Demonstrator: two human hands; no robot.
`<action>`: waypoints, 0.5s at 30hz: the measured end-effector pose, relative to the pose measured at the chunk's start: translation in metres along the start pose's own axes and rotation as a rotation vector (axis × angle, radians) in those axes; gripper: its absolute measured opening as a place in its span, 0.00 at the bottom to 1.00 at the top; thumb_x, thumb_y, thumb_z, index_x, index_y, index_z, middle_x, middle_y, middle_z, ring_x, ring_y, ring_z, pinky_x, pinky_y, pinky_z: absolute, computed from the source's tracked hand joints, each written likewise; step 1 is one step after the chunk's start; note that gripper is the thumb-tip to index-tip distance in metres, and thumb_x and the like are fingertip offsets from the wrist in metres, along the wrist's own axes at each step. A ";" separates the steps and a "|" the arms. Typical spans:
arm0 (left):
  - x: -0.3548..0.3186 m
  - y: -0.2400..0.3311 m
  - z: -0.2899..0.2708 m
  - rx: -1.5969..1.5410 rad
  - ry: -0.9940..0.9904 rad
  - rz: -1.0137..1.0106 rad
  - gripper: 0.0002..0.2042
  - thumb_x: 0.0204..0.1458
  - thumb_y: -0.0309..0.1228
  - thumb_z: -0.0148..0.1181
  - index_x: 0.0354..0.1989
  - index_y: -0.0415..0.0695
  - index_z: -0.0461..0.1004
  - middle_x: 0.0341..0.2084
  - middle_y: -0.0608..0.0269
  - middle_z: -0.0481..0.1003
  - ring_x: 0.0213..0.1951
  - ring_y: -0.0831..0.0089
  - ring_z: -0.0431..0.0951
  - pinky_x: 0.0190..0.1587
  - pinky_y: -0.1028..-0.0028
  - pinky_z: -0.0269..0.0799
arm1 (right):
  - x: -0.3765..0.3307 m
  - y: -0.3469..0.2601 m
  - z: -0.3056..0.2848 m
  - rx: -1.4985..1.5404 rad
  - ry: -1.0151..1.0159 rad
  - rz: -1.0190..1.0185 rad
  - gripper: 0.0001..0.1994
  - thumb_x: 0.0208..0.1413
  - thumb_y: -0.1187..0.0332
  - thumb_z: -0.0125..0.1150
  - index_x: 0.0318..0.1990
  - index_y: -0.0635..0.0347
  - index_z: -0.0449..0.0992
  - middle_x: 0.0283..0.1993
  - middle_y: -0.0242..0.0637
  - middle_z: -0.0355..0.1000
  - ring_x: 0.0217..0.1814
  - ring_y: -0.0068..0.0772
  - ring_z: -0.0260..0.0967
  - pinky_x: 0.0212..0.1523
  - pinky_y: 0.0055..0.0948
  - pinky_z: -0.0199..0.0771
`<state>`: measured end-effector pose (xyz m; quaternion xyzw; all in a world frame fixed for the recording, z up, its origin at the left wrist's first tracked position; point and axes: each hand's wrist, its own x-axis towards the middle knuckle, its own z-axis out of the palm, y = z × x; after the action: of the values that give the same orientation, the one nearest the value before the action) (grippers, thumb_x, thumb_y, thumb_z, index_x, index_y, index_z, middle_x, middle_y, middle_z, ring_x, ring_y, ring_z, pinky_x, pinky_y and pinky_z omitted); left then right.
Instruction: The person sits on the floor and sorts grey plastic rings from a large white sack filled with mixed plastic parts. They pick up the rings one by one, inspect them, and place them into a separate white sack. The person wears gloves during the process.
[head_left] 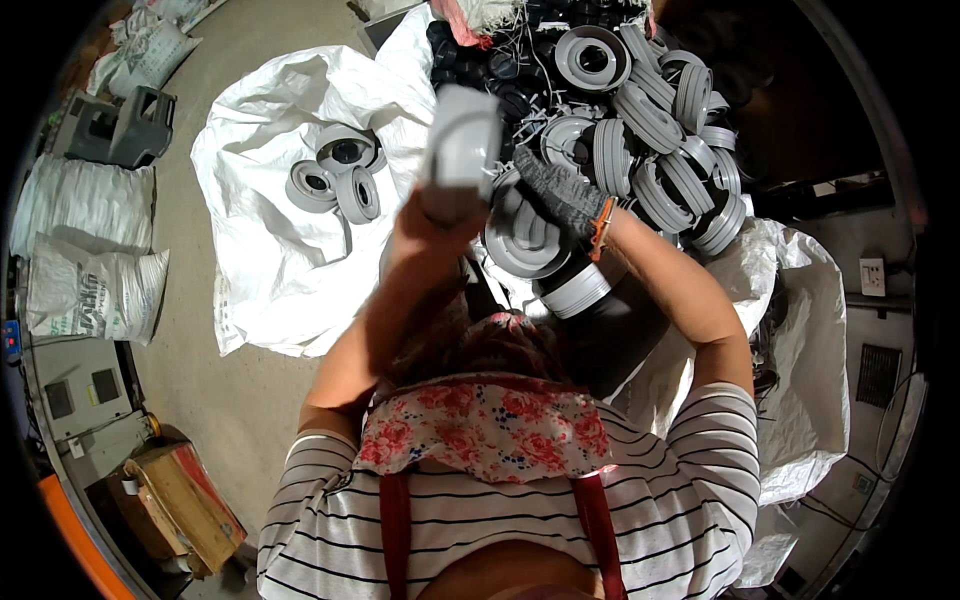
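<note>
Head view: left hand (432, 222) at 12 o'clock, fingers gripping blurred grey part (461, 150). Gloved right hand (562, 192) at 1 o'clock, by grey disc (518, 255); can't tell if gripping. Ring pile (648, 118), 1–2 o'clock. White sack (265, 260), 10 o'clock, carries grey rings (358, 196).

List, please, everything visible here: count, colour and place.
held part: one, grey, upper centre
heaped parts: many, grey, right of centre
sheet: one, white, centre left
loose parts: at least three, grey, on sheet
small parts: many, black, top centre
bags: several, white, left edge
plastic casing: one, grey, upper left
carton: one, brown, lower left
open sack: one, white, right
apron: one, red floral, lower centre
shirt: one, white, striped, bottom
left hand: one, around held part
right hand: one, grey glove, at heap
</note>
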<state>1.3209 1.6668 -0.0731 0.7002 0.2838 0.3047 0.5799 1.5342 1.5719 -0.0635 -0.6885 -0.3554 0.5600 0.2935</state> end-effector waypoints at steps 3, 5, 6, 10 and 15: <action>0.032 0.018 -0.028 0.423 0.216 0.342 0.49 0.36 0.31 0.73 0.65 0.38 0.46 0.56 0.39 0.59 0.54 0.46 0.64 0.55 0.65 0.64 | 0.001 -0.001 -0.019 -0.778 0.219 0.156 0.41 0.47 0.32 0.48 0.40 0.73 0.74 0.41 0.58 0.73 0.49 0.48 0.72 0.50 0.41 0.69; 0.033 0.030 -0.028 0.482 0.267 0.393 0.47 0.37 0.30 0.72 0.65 0.38 0.47 0.57 0.41 0.60 0.57 0.51 0.63 0.58 0.67 0.61 | 0.000 0.022 -0.006 -1.020 0.219 0.128 0.36 0.47 0.36 0.52 0.42 0.68 0.75 0.43 0.58 0.72 0.47 0.51 0.72 0.48 0.42 0.71; 0.032 0.028 -0.022 0.503 0.233 0.419 0.43 0.39 0.29 0.71 0.64 0.38 0.52 0.55 0.46 0.65 0.57 0.61 0.66 0.58 0.69 0.60 | 0.005 0.042 -0.003 -1.079 0.239 0.088 0.34 0.46 0.37 0.54 0.44 0.63 0.75 0.46 0.59 0.71 0.47 0.52 0.71 0.47 0.42 0.71; 0.011 -0.009 0.000 0.479 -0.138 0.312 0.41 0.39 0.32 0.71 0.62 0.37 0.55 0.58 0.45 0.64 0.61 0.61 0.63 0.62 0.67 0.56 | 0.049 0.063 -0.020 -1.166 0.100 0.004 0.22 0.41 0.53 0.58 0.41 0.58 0.78 0.45 0.53 0.72 0.45 0.52 0.72 0.45 0.41 0.72; 0.018 -0.027 0.026 -0.298 0.029 -0.187 0.45 0.43 0.37 0.69 0.63 0.29 0.46 0.61 0.41 0.56 0.60 0.56 0.62 0.60 0.65 0.60 | 0.031 0.009 -0.049 -0.950 0.273 -0.153 0.28 0.42 0.44 0.61 0.37 0.64 0.77 0.40 0.55 0.72 0.44 0.52 0.71 0.46 0.40 0.70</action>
<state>1.3509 1.6683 -0.1020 0.5727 0.3077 0.2982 0.6988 1.5875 1.5914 -0.0786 -0.7850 -0.5789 0.2182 0.0316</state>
